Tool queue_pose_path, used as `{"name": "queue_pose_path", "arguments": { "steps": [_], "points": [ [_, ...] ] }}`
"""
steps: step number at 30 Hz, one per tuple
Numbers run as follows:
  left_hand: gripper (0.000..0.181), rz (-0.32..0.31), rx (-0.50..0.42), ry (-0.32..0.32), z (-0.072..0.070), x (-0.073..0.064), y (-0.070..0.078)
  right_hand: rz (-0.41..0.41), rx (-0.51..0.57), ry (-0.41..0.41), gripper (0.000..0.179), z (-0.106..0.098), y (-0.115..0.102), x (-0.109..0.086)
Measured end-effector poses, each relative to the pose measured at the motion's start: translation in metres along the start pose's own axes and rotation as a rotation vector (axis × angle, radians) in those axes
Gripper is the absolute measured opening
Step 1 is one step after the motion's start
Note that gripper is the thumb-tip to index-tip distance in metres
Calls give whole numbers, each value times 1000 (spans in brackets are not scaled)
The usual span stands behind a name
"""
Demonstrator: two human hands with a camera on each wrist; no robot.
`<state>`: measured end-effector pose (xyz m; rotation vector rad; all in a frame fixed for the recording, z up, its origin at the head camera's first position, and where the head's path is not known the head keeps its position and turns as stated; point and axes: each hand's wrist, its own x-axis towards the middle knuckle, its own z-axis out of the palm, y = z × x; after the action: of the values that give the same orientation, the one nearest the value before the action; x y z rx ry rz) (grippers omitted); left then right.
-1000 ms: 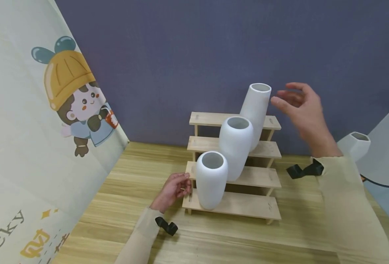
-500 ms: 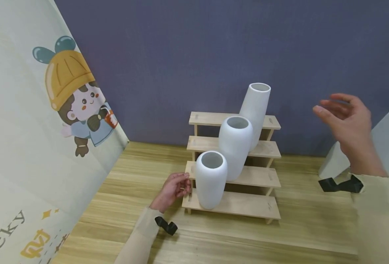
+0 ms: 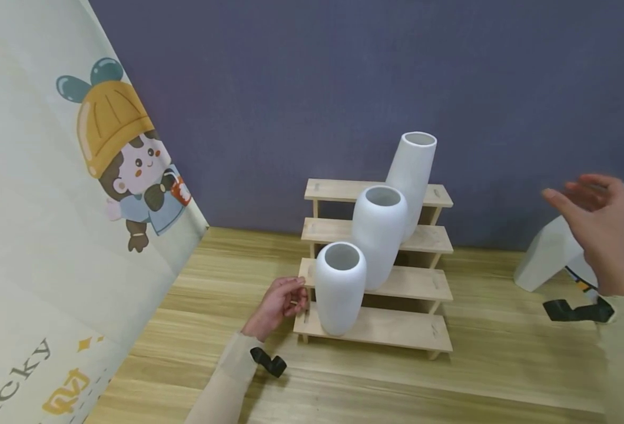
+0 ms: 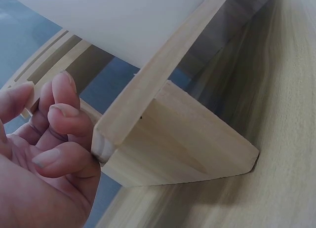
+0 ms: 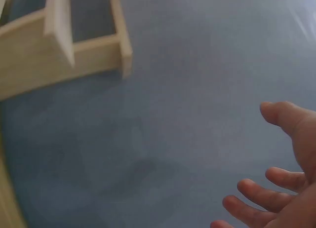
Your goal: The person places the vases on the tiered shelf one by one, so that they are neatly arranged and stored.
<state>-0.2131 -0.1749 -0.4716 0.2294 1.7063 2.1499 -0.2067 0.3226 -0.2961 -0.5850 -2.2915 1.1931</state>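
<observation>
A stepped wooden stand point(image 3: 397, 330) with several narrow shelves holds three white vases in a diagonal line. A short rounded vase point(image 3: 339, 300) stands on the lowest shelf, a taller one point(image 3: 378, 235) behind it, and a slim tapered vase point(image 3: 412, 171) farther back. At the stand's left end, my left hand point(image 3: 277, 306) pinches a shelf end between thumb and finger; its other fingers curl beside the lower shelf point(image 4: 148, 95). Off to the right, my right hand point(image 3: 606, 229) is raised with nothing in it, thumb and fingers spread apart point(image 5: 276, 188).
A white faceted vase point(image 3: 547, 253) stands on the wood-grain table point(image 3: 227, 259) at the far right, partly behind my right hand. A dark blue-grey panel point(image 3: 291, 88) rises behind the stand. A white wall with a cartoon print point(image 3: 126, 141) borders the left.
My right hand has moved away from the tapered vase, rightward and slightly down, to near the faceted vase. My left hand has stayed at the stand, and the three vases have kept their places.
</observation>
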Motion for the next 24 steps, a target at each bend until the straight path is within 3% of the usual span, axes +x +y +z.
{"name": "queue_pose_path", "arguments": {
  "steps": [11, 24],
  "points": [
    [42, 5, 12, -15, 0, -1, 1, 104, -95, 76, 69, -5, 39, 13],
    [42, 7, 10, -18, 1, -3, 2, 227, -96, 28, 89, -2, 85, 32]
  ]
}}
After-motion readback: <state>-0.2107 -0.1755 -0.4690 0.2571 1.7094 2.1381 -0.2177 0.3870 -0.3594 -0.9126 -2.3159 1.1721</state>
